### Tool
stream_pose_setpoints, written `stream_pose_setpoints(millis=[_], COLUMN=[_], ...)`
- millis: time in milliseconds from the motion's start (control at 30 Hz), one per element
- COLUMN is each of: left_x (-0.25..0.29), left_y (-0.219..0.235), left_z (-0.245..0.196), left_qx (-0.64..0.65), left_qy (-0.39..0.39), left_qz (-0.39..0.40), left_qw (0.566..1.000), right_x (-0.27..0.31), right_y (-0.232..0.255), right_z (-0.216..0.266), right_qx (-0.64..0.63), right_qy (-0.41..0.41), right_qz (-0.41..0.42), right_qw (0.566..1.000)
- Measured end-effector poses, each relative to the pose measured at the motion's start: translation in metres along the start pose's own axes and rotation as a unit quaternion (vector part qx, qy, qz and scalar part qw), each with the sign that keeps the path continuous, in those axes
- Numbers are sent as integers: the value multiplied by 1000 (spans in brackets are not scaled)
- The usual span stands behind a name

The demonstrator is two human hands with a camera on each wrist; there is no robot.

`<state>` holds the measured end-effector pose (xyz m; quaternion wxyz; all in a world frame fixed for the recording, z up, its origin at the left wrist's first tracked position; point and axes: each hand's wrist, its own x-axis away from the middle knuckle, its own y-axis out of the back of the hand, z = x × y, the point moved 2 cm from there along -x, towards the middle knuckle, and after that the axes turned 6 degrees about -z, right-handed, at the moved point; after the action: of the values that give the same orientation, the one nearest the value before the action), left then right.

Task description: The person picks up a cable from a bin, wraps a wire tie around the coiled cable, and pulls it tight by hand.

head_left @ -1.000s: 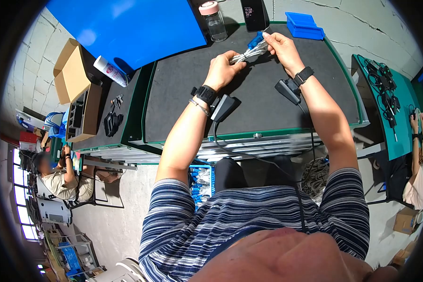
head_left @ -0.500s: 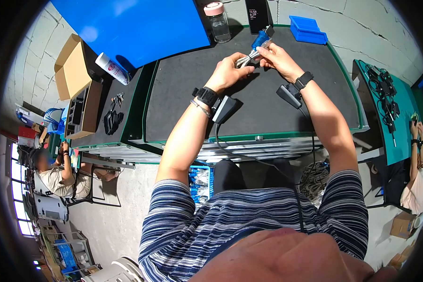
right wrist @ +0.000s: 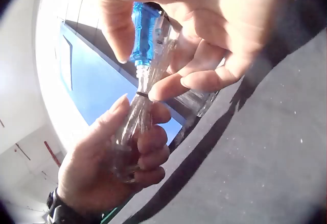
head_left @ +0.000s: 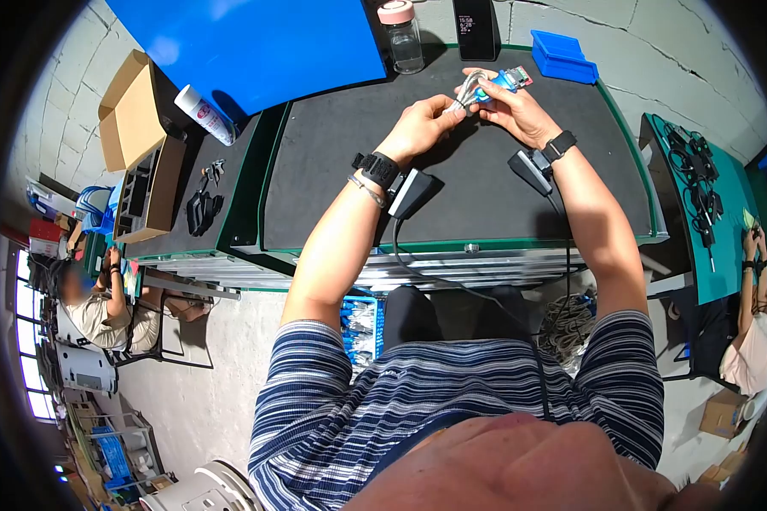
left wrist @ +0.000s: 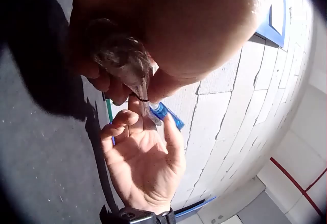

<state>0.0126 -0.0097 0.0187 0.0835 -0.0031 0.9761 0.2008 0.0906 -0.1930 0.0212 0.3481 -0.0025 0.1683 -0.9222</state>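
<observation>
A bundled clear-grey cable (right wrist: 132, 127) with a dark tie around its middle is held between both hands above the dark mat. My left hand (head_left: 419, 128) grips the lower part of the bundle; in the right wrist view its fingers curl round the loops. Beside the tie, my right hand (head_left: 518, 111) pinches the blue connector (right wrist: 145, 32) between thumb and fingers. The connector's metal end (head_left: 520, 77) points right, away from the left hand. Part of the bundle is hidden behind the fingers in the left wrist view.
Behind the hands stand a pink-lidded jar (head_left: 403, 43), a phone (head_left: 475, 30) and a blue tray (head_left: 562, 58). Leftward are a blue panel (head_left: 256, 43), a spray can (head_left: 204, 115) and an open carton (head_left: 136, 111). Other people sit at both sides.
The connector has turned from pointing up to pointing right, and the right hand has shifted with it. Both hands still hold the bundle, slightly lower than a second ago.
</observation>
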Motion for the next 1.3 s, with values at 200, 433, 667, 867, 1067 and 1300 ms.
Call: stream_pose_setpoints(millis=[200,433,667,867,1067,1300], left_x=[7,0,4,1,1,-1], left_y=[3,2,4,7,8,5], left_z=[-12,0,-9,-6,-7,-2], left_qx=[-49,-104,-92,-99,-106,-157], left_qy=[-23,-45,-13,-8,5,-26], left_qz=[7,35,-38,-79,-78,-59], left_qw=[999,993,995,992,991,985], right_x=[-5,-1,-6,-6,-4,-8], right_y=[5,-1,13,18,13,9], right_z=[-5,0,6,9,2,-8], right_qx=[-4,47,-26,-36,1,95], right_qy=[9,46,42,28,19,26], right_qz=[11,1,-85,-92,-95,-103], right_qw=[1000,998,995,995,995,990])
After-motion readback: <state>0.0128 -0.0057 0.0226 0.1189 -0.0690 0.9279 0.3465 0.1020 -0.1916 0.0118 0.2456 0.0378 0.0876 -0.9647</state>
